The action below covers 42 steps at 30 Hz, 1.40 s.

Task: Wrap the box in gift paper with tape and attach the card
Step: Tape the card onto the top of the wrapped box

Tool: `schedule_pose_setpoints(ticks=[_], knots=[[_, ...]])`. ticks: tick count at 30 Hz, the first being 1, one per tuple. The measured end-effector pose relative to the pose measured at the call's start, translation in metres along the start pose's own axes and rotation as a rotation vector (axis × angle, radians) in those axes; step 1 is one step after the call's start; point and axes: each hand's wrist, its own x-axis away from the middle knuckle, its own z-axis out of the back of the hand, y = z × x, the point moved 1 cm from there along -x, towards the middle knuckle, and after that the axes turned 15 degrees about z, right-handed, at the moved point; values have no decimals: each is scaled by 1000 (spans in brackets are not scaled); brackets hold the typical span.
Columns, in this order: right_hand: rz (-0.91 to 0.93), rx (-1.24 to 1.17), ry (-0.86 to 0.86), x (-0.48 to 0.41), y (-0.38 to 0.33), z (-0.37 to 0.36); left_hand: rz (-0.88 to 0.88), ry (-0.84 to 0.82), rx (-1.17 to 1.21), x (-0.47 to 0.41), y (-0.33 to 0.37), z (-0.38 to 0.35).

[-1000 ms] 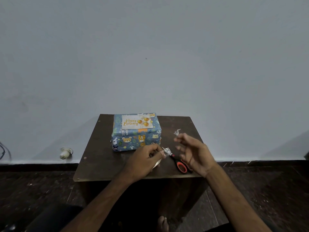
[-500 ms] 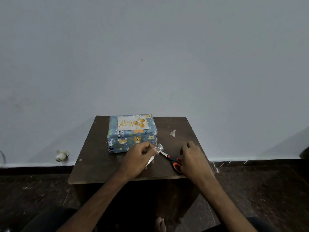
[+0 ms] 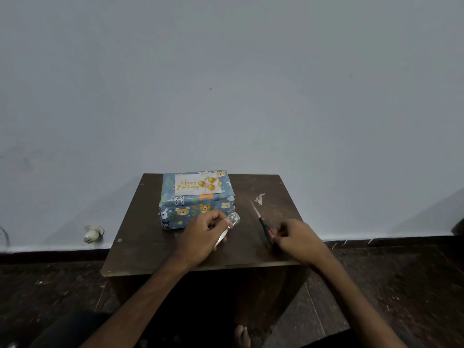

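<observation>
Smooth printed gift paper covers your box [image 3: 197, 207] at the far edge of the scuffed dark wood table [image 3: 150, 247], its card [image 3: 197, 185] matt. Your tape [image 3: 233, 219] is clear, glossy film; your scissors [image 3: 263, 223] pair metal blades with plastic handles.

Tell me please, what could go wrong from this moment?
1. The tape end pinched by the left hand looks crumpled; it may stick to itself and be wasted.
2. The right hand grips the scissors, blades pointing out; cutting close to the left hand could nick a finger.
</observation>
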Motion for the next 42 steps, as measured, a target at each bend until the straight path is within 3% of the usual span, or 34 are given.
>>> schedule_pose_setpoints(ticks=[2,4,8,17,42], knots=[[-30,-438,-51,6,4,8,8,-1,5,-1,-1,0],[-33,-548,-118,11,4,9,16,-3,7,-2,0,0],[-31,-574,-305,15,-7,2,28,8,27,-2,4,-1],[-3,-638,-358,14,-20,-8,49,13,55,-6,-2,-1],[158,-745,-312,4,-27,-18,44,6,47,-15,-8,-1]])
